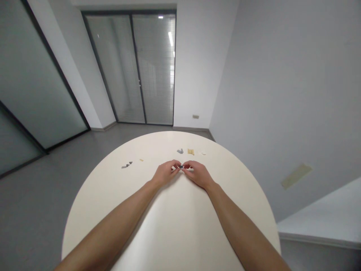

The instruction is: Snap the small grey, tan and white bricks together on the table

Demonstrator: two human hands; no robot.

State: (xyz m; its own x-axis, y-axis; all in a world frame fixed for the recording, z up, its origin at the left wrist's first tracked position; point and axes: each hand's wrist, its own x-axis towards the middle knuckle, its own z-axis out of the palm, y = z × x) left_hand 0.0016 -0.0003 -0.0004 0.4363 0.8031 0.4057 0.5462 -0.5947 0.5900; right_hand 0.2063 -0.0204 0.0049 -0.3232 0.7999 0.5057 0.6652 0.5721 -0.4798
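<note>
Over the middle of the round white table (180,226), both of my hands meet at a small dark piece (181,166). My left hand (166,174) pinches it from the left between thumb and fingers. From the right, the thumb and fingers of my right hand (198,174) close on the same piece. It is too small and too covered by fingertips for me to tell its kind. Just beyond the hands lie a small grey piece (180,151), a yellowish piece (191,151) and a tiny white piece (203,153).
Left of my hands lie several small dark grey bits (126,166) and a tiny yellow strip (141,160). A glass door (153,75) with blinds stands beyond the table. A grey-white wall (282,94) rises on the right, and a frosted glass panel (34,82) on the left.
</note>
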